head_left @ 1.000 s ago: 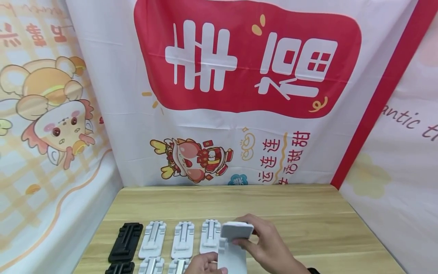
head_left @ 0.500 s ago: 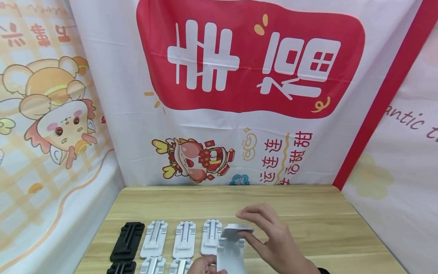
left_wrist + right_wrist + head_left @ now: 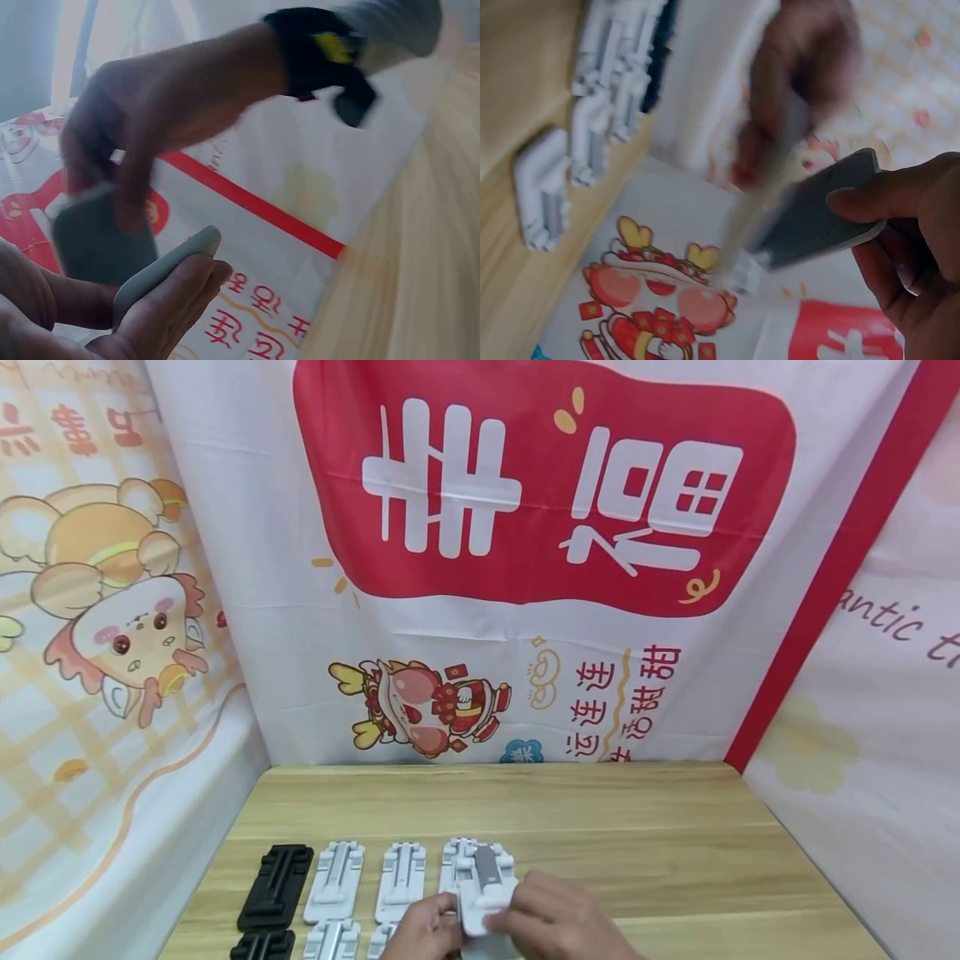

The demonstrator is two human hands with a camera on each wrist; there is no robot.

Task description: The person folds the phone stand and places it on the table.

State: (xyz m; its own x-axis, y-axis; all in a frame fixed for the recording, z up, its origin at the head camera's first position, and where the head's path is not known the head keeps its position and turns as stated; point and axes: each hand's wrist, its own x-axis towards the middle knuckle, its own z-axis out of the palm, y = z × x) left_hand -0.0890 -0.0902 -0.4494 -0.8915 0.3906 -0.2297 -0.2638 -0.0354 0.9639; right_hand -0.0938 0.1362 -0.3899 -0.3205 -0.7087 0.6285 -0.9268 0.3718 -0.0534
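A white folding phone stand (image 3: 483,897) is held up in front of the body, its grey-lined support plate (image 3: 825,202) tilted over the base. My left hand (image 3: 423,931) grips the base from the left side, with fingers behind it in the left wrist view. At the plate's lower right edge, my right hand (image 3: 558,922) pinches the plate; in the right wrist view the thumb (image 3: 859,202) lies on its grey face. Part of the base is hidden behind the plate and the fingers.
Folded white stands (image 3: 335,881) and black stands (image 3: 276,887) lie in rows on the left of the wooden table (image 3: 637,827). One white stand (image 3: 448,864) is partly covered by the held one. Printed cloth (image 3: 285,610) encloses the back and sides.
The support plate has swung down towards me over the base, and its slotted back now shows. My right hand, fingers lifted half a second ago, has come lower and closer to the left hand.
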